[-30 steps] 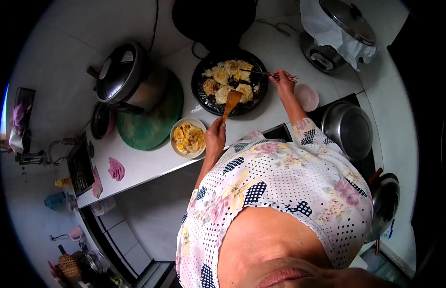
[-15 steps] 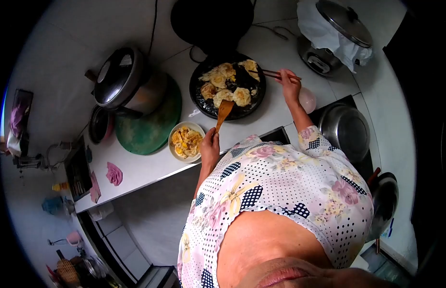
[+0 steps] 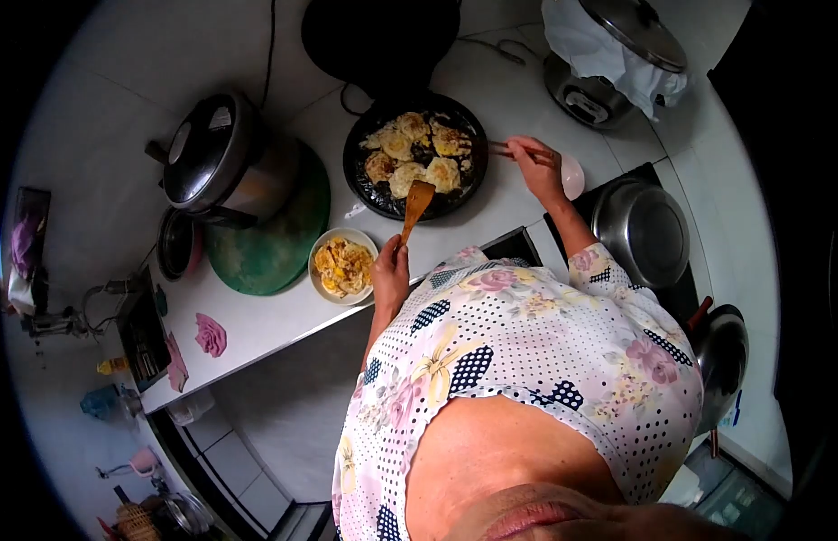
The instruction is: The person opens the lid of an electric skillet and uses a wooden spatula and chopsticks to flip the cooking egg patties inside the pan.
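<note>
A round black pan [image 3: 414,206] holds several fried eggs [image 3: 396,144]. My left hand [image 3: 390,270] is closed round the handle of a wooden spatula [image 3: 418,200], whose blade rests at the pan's near side beside an egg. To the right of the pan, my right hand [image 3: 537,168] grips chopsticks [image 3: 498,148] that reach toward the pan's right rim; their tips are hard to make out. A white bowl of fried eggs [image 3: 343,266] sits by my left hand at the counter's edge.
At the left, a pressure cooker [image 3: 222,162] stands on a green round board [image 3: 257,261], with a pink cloth [image 3: 211,334] nearby. Right of the pan are a pink bowl [image 3: 570,177], a steel basin [image 3: 641,233] and a rice cooker [image 3: 586,97]. The pan's black lid [image 3: 378,41] stands open behind.
The egg at the pan's upper right, near the chopsticks, has moved inward and lies flatter. My right hand has drawn the chopsticks back toward the rim. The whole view has shifted slightly.
</note>
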A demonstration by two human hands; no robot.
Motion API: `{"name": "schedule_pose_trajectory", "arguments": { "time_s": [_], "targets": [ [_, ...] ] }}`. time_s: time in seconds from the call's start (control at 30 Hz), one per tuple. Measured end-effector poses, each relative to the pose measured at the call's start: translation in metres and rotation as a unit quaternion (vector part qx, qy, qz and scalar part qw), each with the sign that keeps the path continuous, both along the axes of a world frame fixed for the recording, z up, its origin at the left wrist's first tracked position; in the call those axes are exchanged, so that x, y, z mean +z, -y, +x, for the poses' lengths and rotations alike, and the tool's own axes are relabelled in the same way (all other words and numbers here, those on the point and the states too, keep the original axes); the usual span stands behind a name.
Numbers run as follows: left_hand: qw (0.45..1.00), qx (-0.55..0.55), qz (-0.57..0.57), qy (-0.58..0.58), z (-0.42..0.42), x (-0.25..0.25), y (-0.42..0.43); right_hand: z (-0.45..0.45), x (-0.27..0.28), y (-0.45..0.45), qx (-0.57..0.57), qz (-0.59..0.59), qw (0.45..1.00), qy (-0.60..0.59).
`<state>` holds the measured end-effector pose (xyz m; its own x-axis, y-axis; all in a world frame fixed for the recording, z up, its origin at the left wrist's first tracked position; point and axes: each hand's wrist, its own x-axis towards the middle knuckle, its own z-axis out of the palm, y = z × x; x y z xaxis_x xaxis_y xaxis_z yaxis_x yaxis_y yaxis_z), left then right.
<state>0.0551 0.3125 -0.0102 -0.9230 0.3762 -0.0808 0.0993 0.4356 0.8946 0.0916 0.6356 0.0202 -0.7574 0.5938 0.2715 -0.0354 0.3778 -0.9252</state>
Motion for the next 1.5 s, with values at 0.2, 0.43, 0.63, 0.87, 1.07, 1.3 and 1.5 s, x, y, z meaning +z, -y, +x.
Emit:
{"name": "schedule_pose_trajectory", "arguments": {
  "time_s": [0.2,0.43,0.63,0.87,1.07,1.3,1.5],
  "targets": [
    [1.000,-0.003,0.002,0.027,0.003,0.008,-0.004,-0.029,-0.047,-0.014,-0.015,-0.284,0.958,-0.040],
    [0.999,0.021,0.002,0.027,0.007,0.004,0.007,-0.021,-0.062,-0.017,-0.064,-0.335,0.939,-0.045],
    [0.999,0.031,0.011,0.042,0.009,-0.010,0.010,-0.019,-0.062,-0.024,-0.041,-0.337,0.939,-0.053],
    [0.999,0.035,0.010,0.029,0.008,-0.004,0.009,-0.002,-0.034,-0.037,-0.018,-0.261,0.965,-0.034],
    [1.000,0.017,0.002,-0.019,0.005,-0.006,0.004,-0.003,-0.029,-0.043,0.036,-0.145,0.988,0.042],
    [1.000,0.015,0.018,0.013,0.004,0.000,-0.004,-0.031,-0.066,-0.029,0.061,-0.158,0.985,-0.022],
    [0.999,0.024,0.015,0.017,0.003,-0.003,0.000,-0.047,-0.063,-0.024,-0.041,-0.292,0.952,-0.081]
  ]
}}
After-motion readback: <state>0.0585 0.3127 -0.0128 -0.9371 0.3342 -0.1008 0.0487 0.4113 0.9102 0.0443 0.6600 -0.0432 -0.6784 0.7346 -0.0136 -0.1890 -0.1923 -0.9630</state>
